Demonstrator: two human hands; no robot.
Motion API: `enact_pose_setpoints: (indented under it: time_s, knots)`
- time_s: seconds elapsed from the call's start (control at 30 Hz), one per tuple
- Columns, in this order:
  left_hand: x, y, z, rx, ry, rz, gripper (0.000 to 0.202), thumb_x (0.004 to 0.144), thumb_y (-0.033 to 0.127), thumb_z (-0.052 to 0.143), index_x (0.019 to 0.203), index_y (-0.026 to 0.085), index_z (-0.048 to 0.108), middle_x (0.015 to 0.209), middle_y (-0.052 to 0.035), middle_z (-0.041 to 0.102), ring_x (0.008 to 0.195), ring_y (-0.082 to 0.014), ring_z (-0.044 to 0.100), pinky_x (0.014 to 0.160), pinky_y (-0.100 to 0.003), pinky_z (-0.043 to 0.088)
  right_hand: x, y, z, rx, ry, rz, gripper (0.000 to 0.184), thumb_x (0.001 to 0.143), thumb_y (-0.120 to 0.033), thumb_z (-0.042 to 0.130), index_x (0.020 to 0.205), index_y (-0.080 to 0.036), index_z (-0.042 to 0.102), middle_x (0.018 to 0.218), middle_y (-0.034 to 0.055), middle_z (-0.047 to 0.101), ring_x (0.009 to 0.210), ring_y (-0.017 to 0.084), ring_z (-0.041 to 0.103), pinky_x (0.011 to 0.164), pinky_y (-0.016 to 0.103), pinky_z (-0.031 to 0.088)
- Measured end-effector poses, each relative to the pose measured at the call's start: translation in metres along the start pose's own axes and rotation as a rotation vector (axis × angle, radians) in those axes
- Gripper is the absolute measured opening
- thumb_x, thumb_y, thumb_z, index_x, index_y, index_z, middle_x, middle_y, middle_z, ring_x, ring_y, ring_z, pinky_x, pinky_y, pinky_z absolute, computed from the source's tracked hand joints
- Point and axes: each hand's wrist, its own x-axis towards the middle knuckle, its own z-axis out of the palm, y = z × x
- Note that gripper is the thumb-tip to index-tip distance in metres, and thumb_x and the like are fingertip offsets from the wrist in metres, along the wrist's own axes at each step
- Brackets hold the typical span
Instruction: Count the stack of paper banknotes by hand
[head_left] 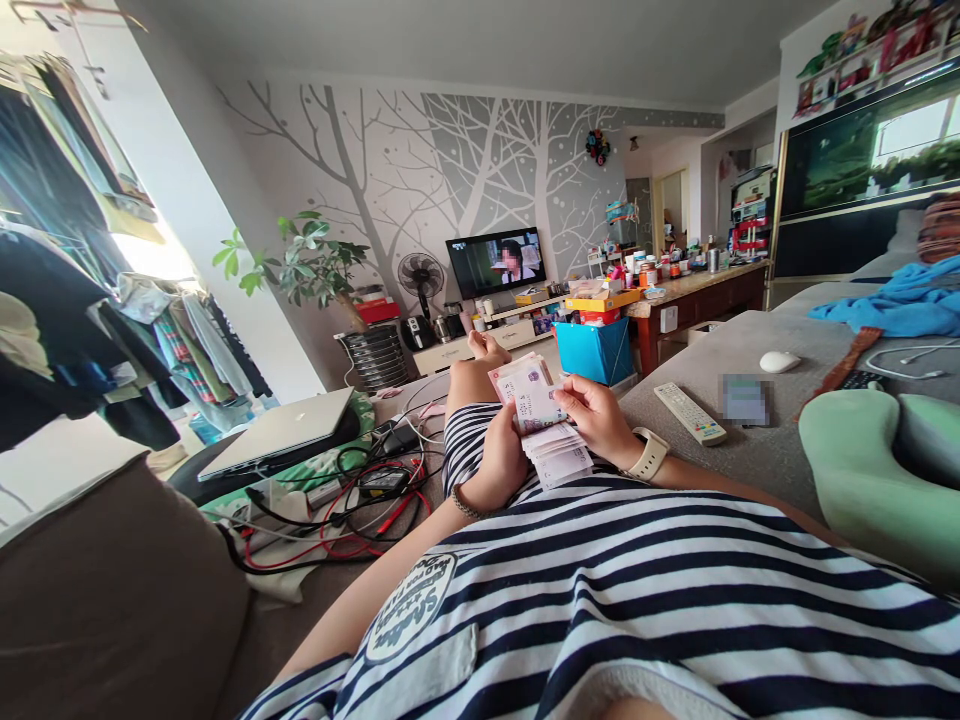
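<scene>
A bundle of banknotes (527, 392) is spread in a fan above my lap, with pale purple notes facing me and a pinkish one behind. My left hand (501, 452) grips the notes from the left, its thumb on their edge. On the right side, my right hand (598, 420) pinches the top note between thumb and fingers. Lower ends of several notes (561, 460) hang down between my hands over the striped shirt (600, 560). The palm sides of both hands are hidden.
Left of my legs lie a closed laptop (289, 428) and tangled cables (360, 500). A remote control (688, 412), a white mouse (780, 361) and a green neck pillow (862, 470) rest on the sofa to my right. Beyond my feet stand a blue box (592, 350) and a television (496, 262).
</scene>
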Motion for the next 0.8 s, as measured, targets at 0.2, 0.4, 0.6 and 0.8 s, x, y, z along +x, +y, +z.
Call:
enact_pose_setpoints:
  time_s: [0.2,0.4,0.6,0.8]
  knots:
    - [-0.005,0.003,0.001,0.111,-0.02,0.043,0.014,0.08,0.029,0.073,0.086,0.017,0.073,0.099,-0.0093,0.082,0.112,-0.0341,0.074,0.097,-0.042,0.059,0.0,0.0,0.001,0.024,0.01,-0.006,0.05,0.095,-0.07,0.062,0.087,-0.021,0.064,0.073,0.0008,0.061,0.064,0.016,0.052,0.06,0.029,0.04]
    - [-0.01,0.004,0.005,0.2,0.002,0.083,0.013,0.082,0.029,0.071,0.08,0.017,0.071,0.091,-0.0094,0.08,0.104,-0.0308,0.073,0.094,-0.04,0.058,-0.002,0.001,0.0,0.018,0.004,-0.01,0.05,0.097,-0.069,0.059,0.085,-0.021,0.064,0.072,-0.0002,0.058,0.062,0.015,0.049,0.061,0.03,0.038]
    - [-0.012,0.005,0.007,0.213,0.001,0.088,0.013,0.081,0.028,0.068,0.08,0.015,0.071,0.086,-0.0087,0.078,0.091,-0.0257,0.07,0.086,-0.035,0.056,-0.002,0.002,0.001,0.019,0.001,-0.012,0.049,0.097,-0.068,0.059,0.086,-0.021,0.064,0.072,0.0,0.058,0.063,0.016,0.049,0.061,0.03,0.038]
    - [-0.013,0.005,0.005,0.254,-0.055,0.109,0.014,0.081,0.031,0.067,0.079,0.016,0.068,0.08,-0.0062,0.073,0.074,-0.0194,0.06,0.073,-0.031,0.049,-0.002,0.002,0.001,0.012,-0.012,-0.025,0.049,0.098,-0.069,0.058,0.086,-0.021,0.064,0.072,0.0002,0.059,0.064,0.016,0.05,0.061,0.03,0.038]
